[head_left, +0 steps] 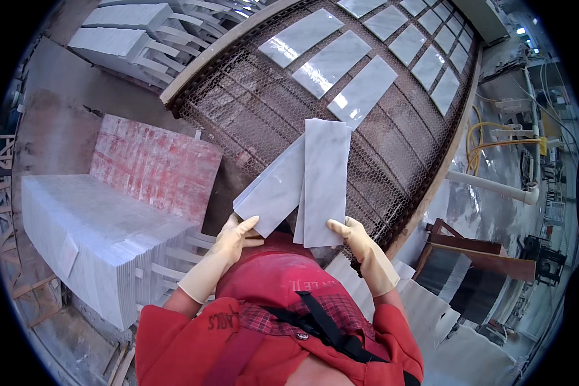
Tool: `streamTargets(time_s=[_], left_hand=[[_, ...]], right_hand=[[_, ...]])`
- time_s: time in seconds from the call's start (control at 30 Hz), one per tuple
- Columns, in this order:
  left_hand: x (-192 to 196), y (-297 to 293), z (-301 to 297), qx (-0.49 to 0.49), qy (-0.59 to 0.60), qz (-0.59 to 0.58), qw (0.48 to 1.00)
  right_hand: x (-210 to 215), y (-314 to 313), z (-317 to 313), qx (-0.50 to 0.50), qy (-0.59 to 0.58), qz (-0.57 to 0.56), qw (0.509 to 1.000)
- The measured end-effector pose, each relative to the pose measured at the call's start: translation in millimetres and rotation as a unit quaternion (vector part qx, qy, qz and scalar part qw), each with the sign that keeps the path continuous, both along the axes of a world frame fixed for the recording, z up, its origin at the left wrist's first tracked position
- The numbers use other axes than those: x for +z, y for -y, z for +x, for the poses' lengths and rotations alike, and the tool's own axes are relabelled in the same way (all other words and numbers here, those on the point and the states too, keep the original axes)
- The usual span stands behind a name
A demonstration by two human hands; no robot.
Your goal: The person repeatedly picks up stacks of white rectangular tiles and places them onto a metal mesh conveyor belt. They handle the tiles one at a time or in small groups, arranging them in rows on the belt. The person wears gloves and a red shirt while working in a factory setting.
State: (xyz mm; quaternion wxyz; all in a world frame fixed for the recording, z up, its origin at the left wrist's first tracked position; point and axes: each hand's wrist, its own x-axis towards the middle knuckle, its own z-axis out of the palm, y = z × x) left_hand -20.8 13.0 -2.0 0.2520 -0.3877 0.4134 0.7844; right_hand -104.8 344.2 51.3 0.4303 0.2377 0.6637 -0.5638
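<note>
We hold two white marble tiles fanned over the near edge of the wire-mesh conveyor (399,174): our left hand (235,235) clasps the slanted tile (273,190), our right hand (354,238) the upright tile (325,180), whose long axis points away toward the tile rows (331,64) ahead.

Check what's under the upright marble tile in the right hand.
Under the upright marble tile the wire mesh belt shows around it, and another tile's edge. What its face covers is hidden.

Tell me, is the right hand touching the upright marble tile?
Touching. The head view shows the gloved right hand gripping the lower right corner of the upright marble tile, thumb lying across its face.
</note>
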Motion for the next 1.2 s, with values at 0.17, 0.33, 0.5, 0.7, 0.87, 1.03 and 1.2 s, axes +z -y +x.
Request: streamTargets(time_s=[0.17,0.33,0.5,0.7,0.87,1.03,1.2], left_hand=[[26,-3,10,-0.404,-0.058,-0.380,0.830],[38,-35,-16,-0.164,-0.218,-0.180,0.945],[-4,-39,-40,-0.008,-0.222,-0.010,0.975],[17,-36,-53,-0.052,-0.206,0.085,0.973],[61,-52,-64,-0.105,-0.129,0.288,0.943],[74,-59,-77,-0.162,-0.131,0.269,0.940],[110,-63,-81,-0.149,-0.142,0.184,0.961]], right_hand=[[-3,20,8,0.033,0.026,0.071,0.997],[-6,20,8,0.015,0.065,0.022,0.998],[6,24,4,-0.036,0.040,0.012,0.998],[43,27,10,-0.057,0.068,-0.065,0.994],[59,46,12,-0.113,0.055,-0.130,0.984],[53,46,8,-0.100,0.050,-0.124,0.986],[63,45,17,-0.179,0.002,-0.243,0.953]])
